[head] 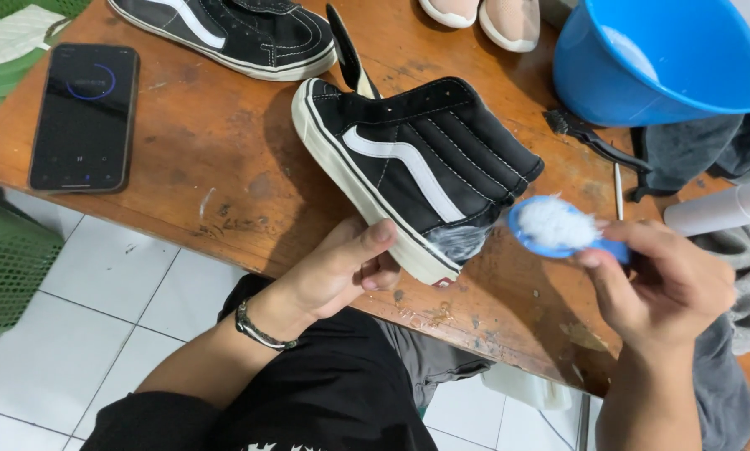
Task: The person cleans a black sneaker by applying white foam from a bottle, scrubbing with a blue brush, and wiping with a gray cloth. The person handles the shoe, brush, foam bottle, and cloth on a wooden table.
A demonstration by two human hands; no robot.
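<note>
Your left hand (342, 271) grips the black shoe (413, 171) by its sole on the desk (216, 167); your right hand (667, 284) is closed around the foamy blue brush (559, 227) beside its heel.

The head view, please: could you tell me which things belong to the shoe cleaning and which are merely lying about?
In use: black high-top shoe with white stripe, held by left hand; blue brush with white bristles in right hand.
Lying about: black phone, blue plastic basin, second black shoe, white bottle.

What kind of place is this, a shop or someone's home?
Probably a small shoe-cleaning spot, at home or in a modest shop. A worn wooden table holds a black high-top shoe, the right hand holds a soapy blue brush, and a blue basin stands nearby.
</note>
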